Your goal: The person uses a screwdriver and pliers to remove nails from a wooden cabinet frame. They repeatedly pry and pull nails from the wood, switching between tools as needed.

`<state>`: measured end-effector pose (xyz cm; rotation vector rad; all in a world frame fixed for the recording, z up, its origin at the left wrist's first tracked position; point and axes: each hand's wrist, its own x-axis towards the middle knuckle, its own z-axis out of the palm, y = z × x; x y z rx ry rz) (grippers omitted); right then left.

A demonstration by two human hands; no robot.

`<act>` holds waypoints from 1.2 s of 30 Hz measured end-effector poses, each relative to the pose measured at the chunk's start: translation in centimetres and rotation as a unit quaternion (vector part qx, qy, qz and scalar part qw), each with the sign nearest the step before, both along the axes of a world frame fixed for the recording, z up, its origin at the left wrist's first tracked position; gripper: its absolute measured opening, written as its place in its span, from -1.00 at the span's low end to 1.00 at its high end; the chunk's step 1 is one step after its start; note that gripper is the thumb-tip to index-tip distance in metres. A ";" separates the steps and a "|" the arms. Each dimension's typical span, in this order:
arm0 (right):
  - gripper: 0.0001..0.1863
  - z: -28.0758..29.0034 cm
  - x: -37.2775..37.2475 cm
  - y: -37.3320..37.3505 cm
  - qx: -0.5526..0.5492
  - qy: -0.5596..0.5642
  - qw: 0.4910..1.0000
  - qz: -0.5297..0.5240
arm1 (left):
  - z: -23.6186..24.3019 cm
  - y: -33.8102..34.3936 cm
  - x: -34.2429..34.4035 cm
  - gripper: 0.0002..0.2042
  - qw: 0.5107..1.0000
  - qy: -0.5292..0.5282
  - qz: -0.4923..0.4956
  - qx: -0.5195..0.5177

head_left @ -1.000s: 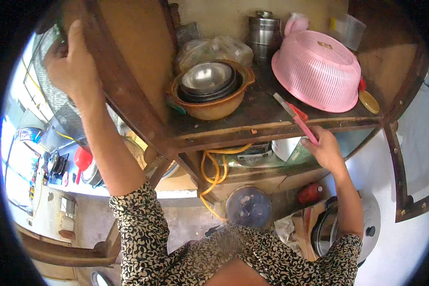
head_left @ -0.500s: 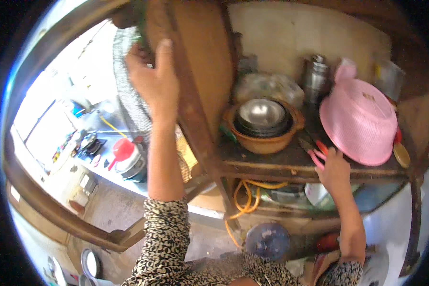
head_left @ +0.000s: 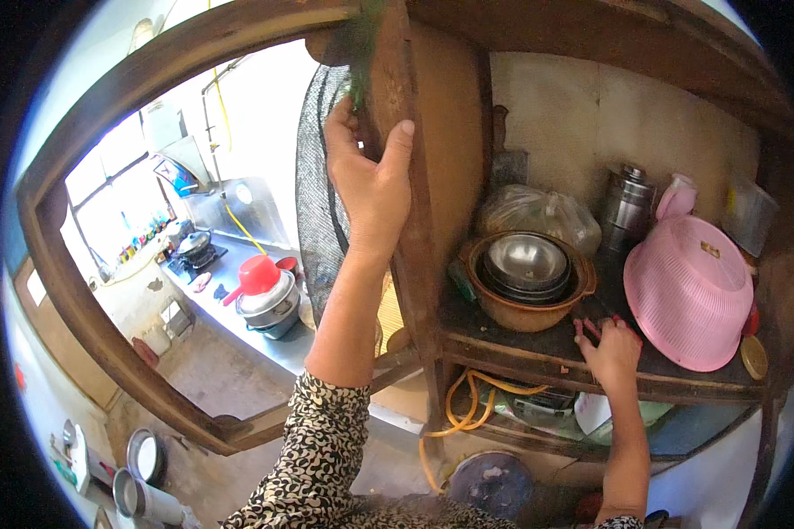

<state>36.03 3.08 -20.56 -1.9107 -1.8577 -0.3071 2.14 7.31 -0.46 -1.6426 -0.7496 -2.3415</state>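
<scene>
My left hand (head_left: pixel 369 189) grips an upright wooden cabinet post (head_left: pixel 395 106), its thumb on the right face and its fingers round the left edge. Low on the dark shelf (head_left: pixel 468 324), my right hand (head_left: pixel 610 354) has its fingers curled over the pink-handled pliers, which it mostly hides. Just left of that hand sits a brown clay pot (head_left: pixel 525 313) with metal bowls (head_left: pixel 528 257) nested in it. To its right, a pink plastic basket (head_left: pixel 692 295) leans upside down.
Behind the pot are a tied plastic bag (head_left: pixel 543 220) and a steel flask (head_left: pixel 628 198). A yellow hose (head_left: pixel 454 406) loops beneath the shelf. Through the wooden frame (head_left: pixel 159 392) at left, a counter holds a red dipper (head_left: pixel 258 275) on a pot.
The view has shifted, so the cabinet appears lower and farther right. My left hand stays on the post. My right hand now covers the pliers, whose pink handles showed plainly before.
</scene>
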 end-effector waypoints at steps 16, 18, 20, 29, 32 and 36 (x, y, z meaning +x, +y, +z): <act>-0.85 -2.2 5.2 3.7 0.040 -0.093 0.995 0.000 | 1.6 -1.4 0.8 -0.38 0.996 -0.001 0.079 -0.039; -0.83 -2.2 5.6 3.5 0.045 -0.065 0.997 -0.016 | 1.1 -1.5 0.6 -0.39 0.998 0.015 0.058 -0.028; -0.80 -1.5 5.4 2.1 0.077 -0.041 0.995 -0.051 | 0.4 -1.4 0.5 -0.41 0.999 0.021 0.027 -0.022; -0.56 9.1 -3.7 -5.9 0.240 0.340 0.884 0.213 | -2.0 -0.1 -0.4 -0.40 0.983 -0.031 -0.180 -0.016; -0.56 12.6 -10.7 -5.5 0.279 0.268 0.857 0.340 | -2.3 -0.7 -1.4 -0.40 0.984 -0.015 -0.175 -0.035; -0.54 14.2 -17.0 -3.6 0.367 0.232 0.800 0.414 | -2.2 -0.3 -1.1 -0.41 0.988 -0.004 -0.152 -0.027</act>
